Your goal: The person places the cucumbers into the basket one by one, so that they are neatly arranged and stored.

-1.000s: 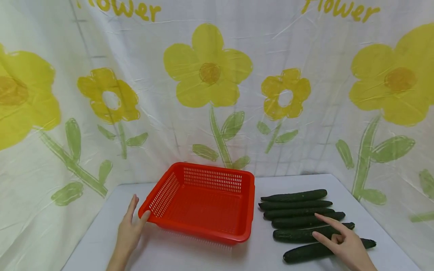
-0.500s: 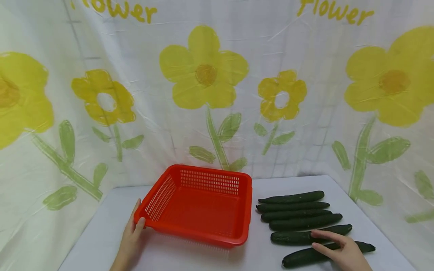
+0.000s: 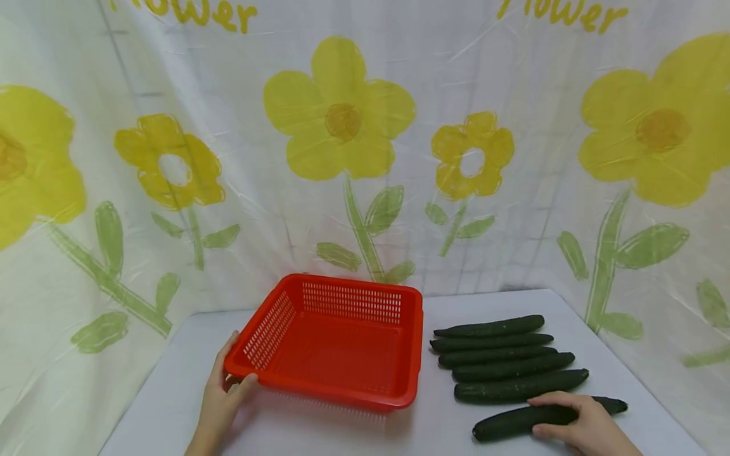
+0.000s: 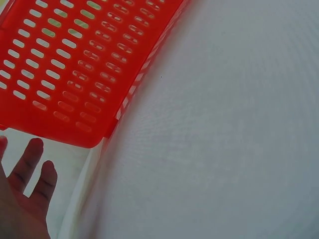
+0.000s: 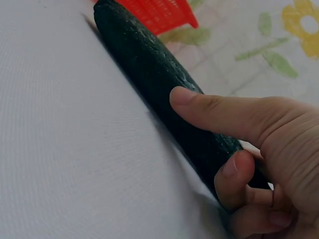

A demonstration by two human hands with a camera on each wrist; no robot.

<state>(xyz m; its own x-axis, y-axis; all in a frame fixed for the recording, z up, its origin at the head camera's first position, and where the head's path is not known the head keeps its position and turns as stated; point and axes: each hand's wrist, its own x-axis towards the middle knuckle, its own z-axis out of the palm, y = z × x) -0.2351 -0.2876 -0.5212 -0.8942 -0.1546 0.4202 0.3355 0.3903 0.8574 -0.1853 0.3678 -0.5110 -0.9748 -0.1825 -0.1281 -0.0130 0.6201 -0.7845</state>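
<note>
A dark green cucumber (image 3: 513, 423) lies nearest the front of the table. My right hand (image 3: 593, 425) pinches it, thumb on the near side and index finger on the far side. Up close in the right wrist view, the thumb lies across the cucumber (image 5: 144, 64) and the other fingers curl by its lower end. At the left front corner of a red plastic basket (image 3: 319, 394), my left hand (image 3: 221, 396) has its fingers along the outer side and its thumb by the front rim. Its fingers look loosely extended below the basket's edge in the left wrist view.
Several more cucumbers (image 3: 516, 387) lie in a row behind the pinched one, right of the basket. The white table (image 3: 445, 437) ends at a curtain (image 3: 256, 158) printed with yellow flowers, which hangs behind and at both sides.
My right hand has come down from above the cucumbers onto the nearest one and closed finger and thumb on it. The left hand has stayed at the basket's corner.
</note>
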